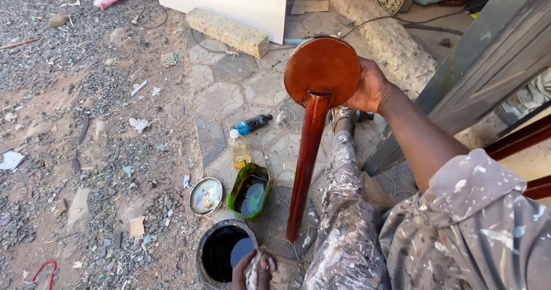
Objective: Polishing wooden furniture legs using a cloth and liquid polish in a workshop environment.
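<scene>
Right hand (370,89) grips the round disc end of a varnished wooden leg (307,152), fingers curled behind the disc's right edge, upper centre of the frame. The leg is glossy red-brown, tapered, and slants down to a narrow tip resting on the patterned paving (229,86) at lower centre.

Left hand (252,271), at the bottom edge, is closed around a wadded rag (259,264); the fingers pinch the cloth tight. It hovers just beside the open tin (224,250) of dark liquid, touching or nearly touching the rim; I cannot tell which.

Just above the tin: the tin's lid (206,196) lying flat, and a cut green container (249,189) holding more dark liquid. Further up, a small bottle of yellow liquid (237,150) stands upright and a dark bottle with a blue cap (252,124) lies on its side. Gravel fills the left of the frame.

Judgement on the step in hand: the rag looks to be loading for a wipe-on coat. Doing it well likely calls for a lightly charged rag, excess pressed off on the rim, long strokes along the taper, and the leg turned by the disc so the gripping fingers stay off wet finish. The tip on gritty ground may pick up dust.
</scene>
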